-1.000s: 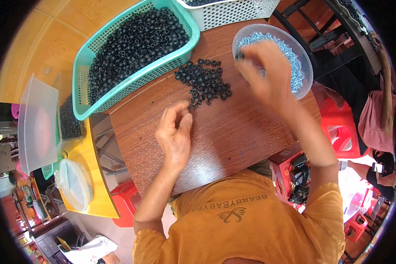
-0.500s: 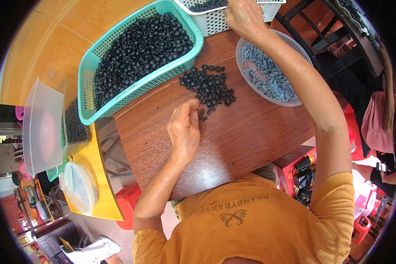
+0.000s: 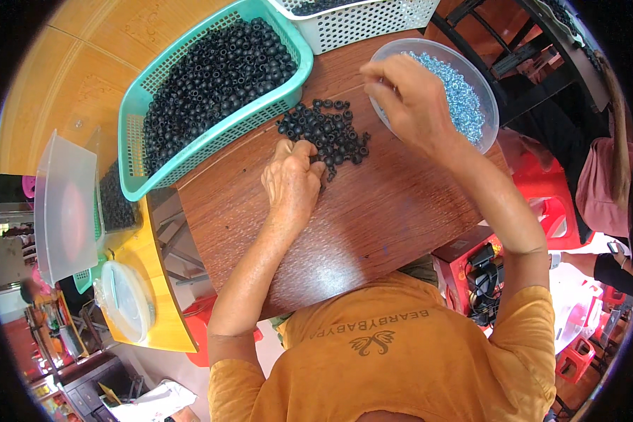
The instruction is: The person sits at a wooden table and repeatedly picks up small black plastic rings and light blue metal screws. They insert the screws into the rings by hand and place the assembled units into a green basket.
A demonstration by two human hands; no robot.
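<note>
On the brown wooden table lies a loose pile of small black ring-like pieces (image 3: 330,130), round with holes. My left hand (image 3: 288,179) is at its near-left edge, fingers bent and closed against the pieces; whatever they hold is hidden beneath them. My right hand (image 3: 416,98) hovers between the pile and a clear round tub (image 3: 490,137), covering the tub's left part. Its fingers are loosely curled, with the thumb apart and nothing visible between them. Shiny light-blue small pieces (image 3: 464,95) fill the tub.
A teal slotted basket (image 3: 130,158) full of black pieces stands at the far left. Behind the pile is a white perforated basket (image 3: 373,27) with dark pieces. Clear plastic containers (image 3: 70,204) stand left. Red stools (image 3: 541,186) are beyond the table's right side.
My right hand has come back from the white basket toward the pile, near the round tub. My left hand has shifted slightly left and its fingers have bent down onto the pile's edge.
</note>
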